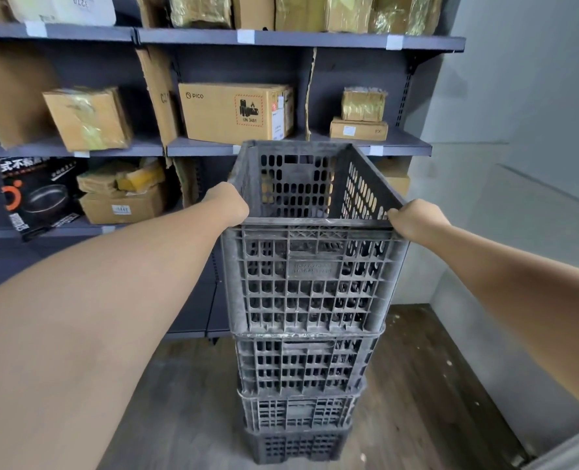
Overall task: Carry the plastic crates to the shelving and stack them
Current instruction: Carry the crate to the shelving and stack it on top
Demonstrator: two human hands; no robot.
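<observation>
Head view: top crate (310, 276) upright on stack of crates (301, 398) on floor (186, 401), near shelving (281, 40); long axis runs near-to-far. Left hand (228, 206), right hand (416, 220) each closed on near rim corners.

A person's left hand (229, 205) and right hand (416, 219) grip the near corners of the rim of the top crate (310, 276), a dark slatted plastic box sitting on a stack of three more crates (298, 395) on a wood-look floor (427, 385). Behind stands grey metal shelving (301, 39) loaded with cardboard boxes, among them a PICO carton (220, 111).
</observation>
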